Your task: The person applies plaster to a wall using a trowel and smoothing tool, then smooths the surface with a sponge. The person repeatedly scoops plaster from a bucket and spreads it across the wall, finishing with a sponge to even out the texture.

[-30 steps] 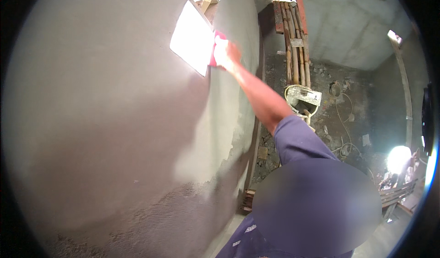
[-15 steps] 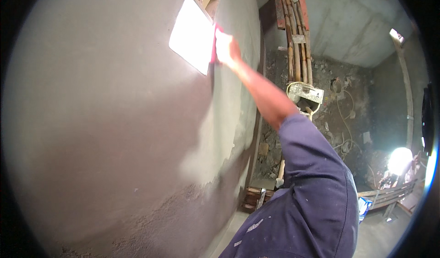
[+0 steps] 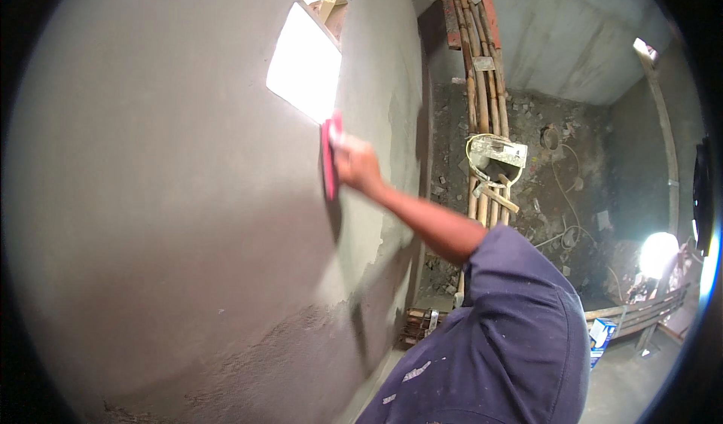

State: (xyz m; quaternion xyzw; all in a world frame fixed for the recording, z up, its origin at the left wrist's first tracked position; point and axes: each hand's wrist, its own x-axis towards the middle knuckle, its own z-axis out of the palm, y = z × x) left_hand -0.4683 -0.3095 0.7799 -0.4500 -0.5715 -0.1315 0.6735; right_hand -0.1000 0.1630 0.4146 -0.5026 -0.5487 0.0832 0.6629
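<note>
My right hand (image 3: 357, 165) is closed around a pink and dark plastering float (image 3: 328, 162) with a thin, flat body. The float stands edge-on to me, its flat side turned toward the grey plastered wall (image 3: 188, 145), just below a bright diamond-shaped opening (image 3: 307, 61). It appears to be against the wall, though the exact contact is hard to see. Smooth plaster surrounds the hand, and a rougher patch lies lower down. My right arm stretches across from a dark blue sleeve. Nowhere in view is my left hand.
Beside me a scaffold of bamboo poles (image 3: 483, 100) carries a bucket (image 3: 495, 159) with a hammer-like wooden-handled tool (image 3: 497, 198) near it. Rubble and a loose cable lie on the ground below. A bright lamp (image 3: 659, 255) and a blue-white box (image 3: 600, 334) are at right.
My right hand has moved the float down the wall, from beside the bright opening to below its lower corner. The view has shifted slightly.
</note>
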